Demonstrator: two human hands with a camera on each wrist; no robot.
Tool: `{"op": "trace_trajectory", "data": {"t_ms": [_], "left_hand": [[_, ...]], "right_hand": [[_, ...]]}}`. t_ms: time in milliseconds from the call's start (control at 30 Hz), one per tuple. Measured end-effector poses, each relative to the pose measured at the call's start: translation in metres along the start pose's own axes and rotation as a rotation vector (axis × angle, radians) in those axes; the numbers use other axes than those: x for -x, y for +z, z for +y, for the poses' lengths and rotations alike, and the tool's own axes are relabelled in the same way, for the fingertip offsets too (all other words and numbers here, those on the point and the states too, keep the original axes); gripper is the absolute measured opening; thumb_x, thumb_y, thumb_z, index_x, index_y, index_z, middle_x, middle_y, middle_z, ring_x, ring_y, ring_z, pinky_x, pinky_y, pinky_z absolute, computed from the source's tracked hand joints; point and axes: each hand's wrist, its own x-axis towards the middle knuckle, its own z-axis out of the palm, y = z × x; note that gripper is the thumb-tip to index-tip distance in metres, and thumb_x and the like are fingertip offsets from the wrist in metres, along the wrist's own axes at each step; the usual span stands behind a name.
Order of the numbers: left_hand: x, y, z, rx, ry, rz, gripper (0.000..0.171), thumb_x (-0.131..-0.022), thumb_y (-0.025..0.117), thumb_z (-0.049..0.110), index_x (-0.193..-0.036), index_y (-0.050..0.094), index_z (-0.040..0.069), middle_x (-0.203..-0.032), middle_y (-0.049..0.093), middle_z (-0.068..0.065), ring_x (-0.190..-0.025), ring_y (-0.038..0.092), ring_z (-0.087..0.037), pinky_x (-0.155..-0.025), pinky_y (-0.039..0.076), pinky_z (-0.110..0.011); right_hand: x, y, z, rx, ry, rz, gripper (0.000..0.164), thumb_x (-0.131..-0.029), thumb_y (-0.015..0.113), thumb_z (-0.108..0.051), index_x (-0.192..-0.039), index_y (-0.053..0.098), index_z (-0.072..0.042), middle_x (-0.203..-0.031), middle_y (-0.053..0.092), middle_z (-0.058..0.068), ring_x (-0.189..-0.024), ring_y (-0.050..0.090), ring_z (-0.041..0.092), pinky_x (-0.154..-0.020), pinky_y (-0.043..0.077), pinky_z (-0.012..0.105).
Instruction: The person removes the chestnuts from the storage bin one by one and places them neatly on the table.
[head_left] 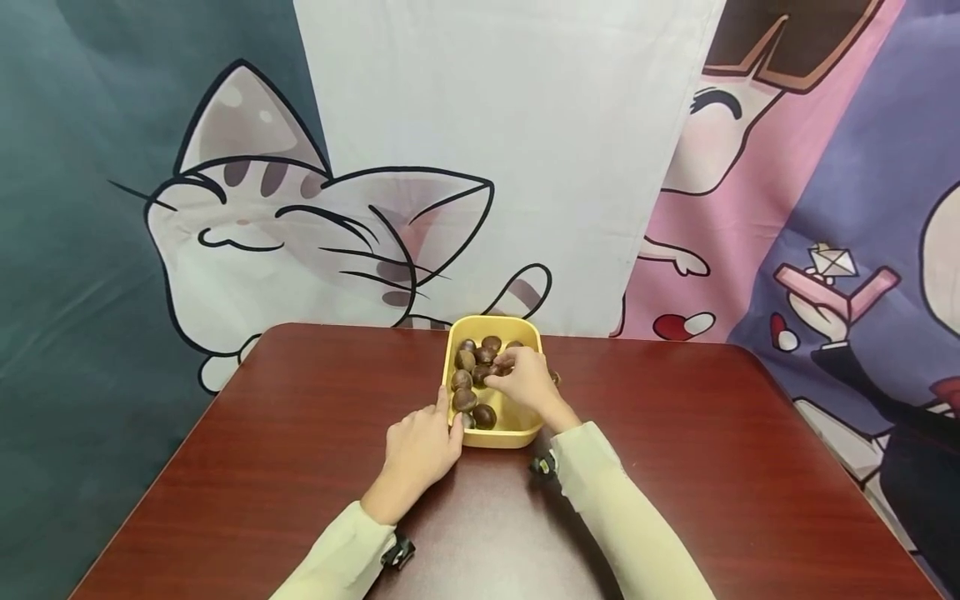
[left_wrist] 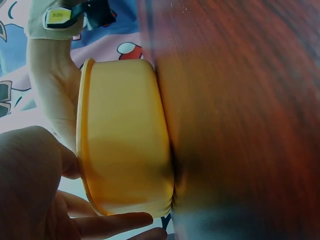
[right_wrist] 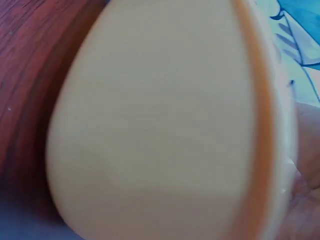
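Reddish-brown tabletop (head_left: 330, 400): chestnuts (head_left: 465, 400) in a yellow plastic container (head_left: 498, 440) lie left of the nearer right hand (head_left: 528, 385), bent-fingered, whether pinching one unclear; the left hand (head_left: 422, 442), spread, touches the container's corner.

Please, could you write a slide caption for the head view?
Left hand touching a yellow container, right hand among the brown nuts inside.

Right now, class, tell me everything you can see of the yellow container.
The yellow container is an open, round-cornered tub, smooth and apparently plastic, with a lipped rim. It stands upright on the table, brown nuts inside. The left hand touches its near left corner; the right hand reaches into it.
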Motion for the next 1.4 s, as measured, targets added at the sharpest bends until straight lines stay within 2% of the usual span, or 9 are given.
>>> {"op": "trace_trajectory", "data": {"t_ms": [233, 567, 900, 1133, 1200, 1300, 1400], "left_hand": [[0.002, 0.001, -0.001, 0.007, 0.006, 0.013, 0.057, -0.099, 0.051, 0.039, -0.141, 0.053, 0.000, -0.096, 0.073, -0.011, -0.077, 0.069, -0.032, -0.053, 0.049, -0.046], [0.003, 0.001, 0.000, 0.008, 0.003, 0.011, 0.058, -0.098, 0.051, 0.038, -0.140, 0.053, -0.001, -0.094, 0.072, -0.010, -0.077, 0.069, -0.032, -0.053, 0.049, -0.047], [0.002, 0.000, 0.001, 0.005, 0.002, 0.010, 0.057, -0.098, 0.051, 0.038, -0.141, 0.053, -0.001, -0.094, 0.072, -0.010, -0.076, 0.069, -0.032, -0.053, 0.049, -0.046], [0.001, -0.002, 0.002, 0.003, 0.004, 0.015, 0.057, -0.098, 0.052, 0.037, -0.140, 0.054, -0.001, -0.088, 0.071, -0.010, -0.075, 0.069, -0.032, -0.053, 0.049, -0.046], [0.000, -0.002, 0.002, 0.007, 0.004, 0.012, 0.057, -0.098, 0.051, 0.038, -0.140, 0.054, -0.001, -0.089, 0.071, -0.010, -0.075, 0.069, -0.032, -0.053, 0.048, -0.046], [0.000, -0.003, 0.002, 0.003, 0.002, 0.003, 0.057, -0.098, 0.051, 0.038, -0.140, 0.054, -0.001, -0.089, 0.071, -0.010, -0.075, 0.069, -0.032, -0.052, 0.048, -0.045], [0.001, -0.003, 0.001, -0.001, -0.001, -0.008, 0.057, -0.098, 0.051, 0.038, -0.141, 0.053, 0.000, -0.088, 0.071, -0.010, -0.075, 0.069, -0.032, -0.052, 0.048, -0.045]], "right_hand": [[0.006, -0.022, -0.002, -0.061, -0.009, 0.024, 0.024, -0.076, 0.079, -0.011, -0.097, 0.075, 0.000, -0.089, 0.075, 0.009, -0.079, 0.073, 0.021, -0.075, 0.056, 0.036], [0.008, -0.047, 0.011, -0.075, 0.057, 0.059, 0.029, -0.079, 0.079, -0.013, -0.103, 0.073, 0.001, -0.092, 0.074, 0.012, -0.084, 0.071, 0.024, -0.075, 0.056, 0.037], [0.011, -0.067, 0.037, -0.075, 0.113, 0.111, 0.030, -0.081, 0.077, -0.014, -0.105, 0.073, 0.004, -0.093, 0.074, 0.015, -0.087, 0.072, 0.027, -0.076, 0.057, 0.041], [0.012, -0.071, 0.063, -0.050, 0.145, 0.136, 0.028, -0.080, 0.077, -0.013, -0.102, 0.073, 0.004, -0.092, 0.074, 0.016, -0.089, 0.073, 0.030, -0.082, 0.055, 0.045], [0.011, -0.070, 0.070, -0.037, 0.153, 0.131, 0.029, -0.081, 0.077, -0.013, -0.102, 0.072, 0.005, -0.092, 0.074, 0.016, -0.090, 0.073, 0.031, -0.091, 0.050, 0.046], [0.011, -0.069, 0.078, -0.025, 0.172, 0.120, 0.029, -0.081, 0.078, -0.014, -0.102, 0.072, 0.006, -0.091, 0.075, 0.016, -0.093, 0.071, 0.032, -0.103, 0.037, 0.050], [0.012, -0.066, 0.085, -0.021, 0.190, 0.108, 0.029, -0.081, 0.078, -0.014, -0.101, 0.072, 0.006, -0.090, 0.075, 0.016, -0.096, 0.069, 0.035, -0.105, 0.028, 0.054]]}}
